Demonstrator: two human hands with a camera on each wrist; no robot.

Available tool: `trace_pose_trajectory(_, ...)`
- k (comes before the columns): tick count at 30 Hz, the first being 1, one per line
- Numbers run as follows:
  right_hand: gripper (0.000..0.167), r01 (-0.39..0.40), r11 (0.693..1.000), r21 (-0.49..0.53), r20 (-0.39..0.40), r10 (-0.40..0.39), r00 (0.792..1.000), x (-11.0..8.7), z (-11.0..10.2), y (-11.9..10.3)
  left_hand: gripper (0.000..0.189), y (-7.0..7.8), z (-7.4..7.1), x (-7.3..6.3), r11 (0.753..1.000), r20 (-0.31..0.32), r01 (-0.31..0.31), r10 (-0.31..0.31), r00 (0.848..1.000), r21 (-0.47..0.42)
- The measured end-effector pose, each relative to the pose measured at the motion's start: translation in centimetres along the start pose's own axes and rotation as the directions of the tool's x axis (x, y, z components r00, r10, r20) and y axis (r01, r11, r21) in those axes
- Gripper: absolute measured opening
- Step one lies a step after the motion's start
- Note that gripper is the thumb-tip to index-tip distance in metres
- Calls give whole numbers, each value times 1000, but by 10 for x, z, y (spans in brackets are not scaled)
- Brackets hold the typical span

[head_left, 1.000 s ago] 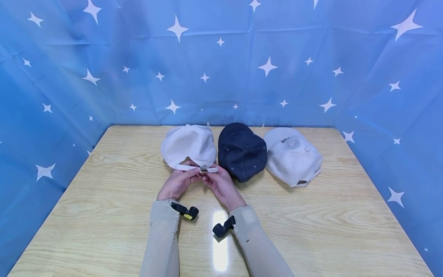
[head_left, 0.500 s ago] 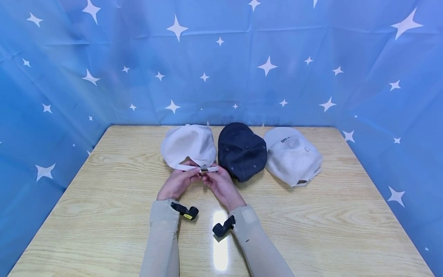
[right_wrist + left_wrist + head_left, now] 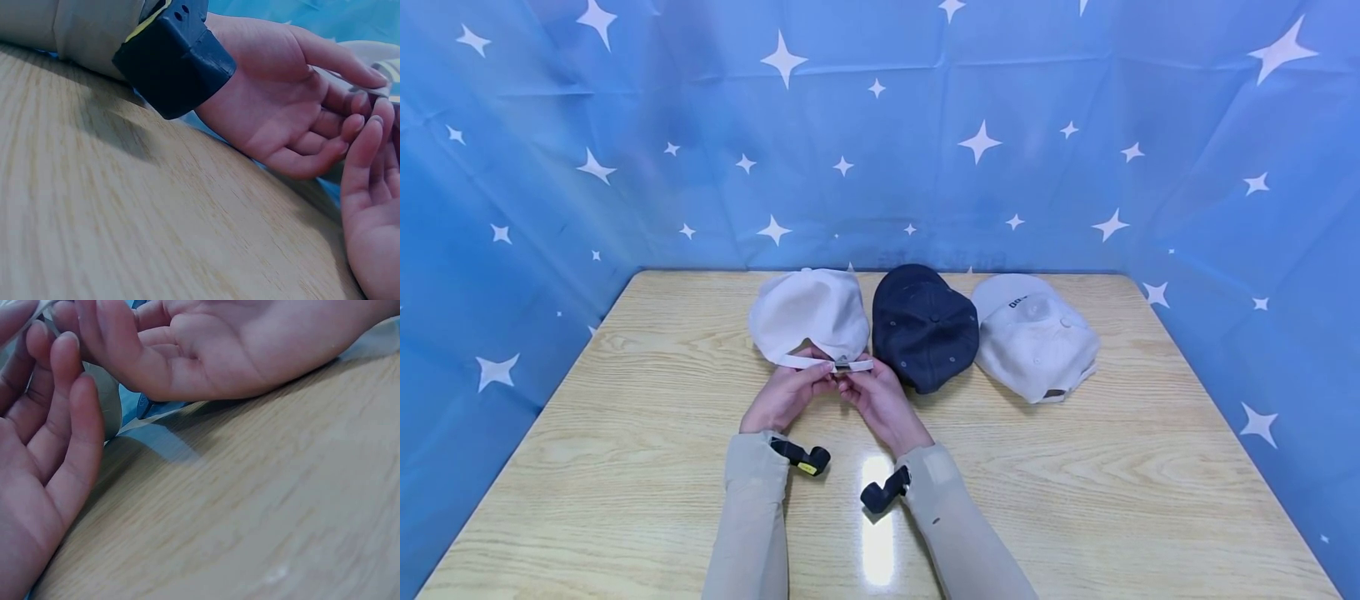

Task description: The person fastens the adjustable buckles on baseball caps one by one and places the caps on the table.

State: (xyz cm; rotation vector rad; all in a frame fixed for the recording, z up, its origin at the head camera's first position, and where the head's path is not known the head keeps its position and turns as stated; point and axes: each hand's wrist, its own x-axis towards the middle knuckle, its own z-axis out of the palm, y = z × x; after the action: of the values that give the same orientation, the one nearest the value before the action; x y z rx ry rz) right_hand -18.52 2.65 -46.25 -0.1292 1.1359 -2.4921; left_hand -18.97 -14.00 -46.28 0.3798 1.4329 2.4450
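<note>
A white baseball cap (image 3: 808, 312) lies at the back left of the table, its rear opening turned toward the person. Across that opening runs its white back strap (image 3: 805, 362), with a metal buckle (image 3: 842, 366) near the right end. The left hand (image 3: 784, 398) pinches the strap left of the buckle, thumb on top. On the buckle's other side the right hand (image 3: 886, 407) pinches the strap's right part between thumb and fingers. Both hands' fingertips nearly meet below the buckle; in the right wrist view the left thumb (image 3: 353, 65) presses on the strap.
Right of the white cap sits a dark navy cap (image 3: 925, 333), close beside it. Farther right is an off-white cap (image 3: 1037, 346) with dark lettering. The wooden table (image 3: 1075, 500) ends at a blue starred backdrop (image 3: 880, 125). Small black cameras (image 3: 886, 492) are strapped at both wrists.
</note>
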Motion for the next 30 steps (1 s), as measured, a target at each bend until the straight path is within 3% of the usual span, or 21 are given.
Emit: trace_pose_trajectory(30, 11, 4, 1000, -3, 12, -4, 1000, 0, 0, 0, 11, 0, 1, 0, 1000, -6, 4, -4, 1000, -10)
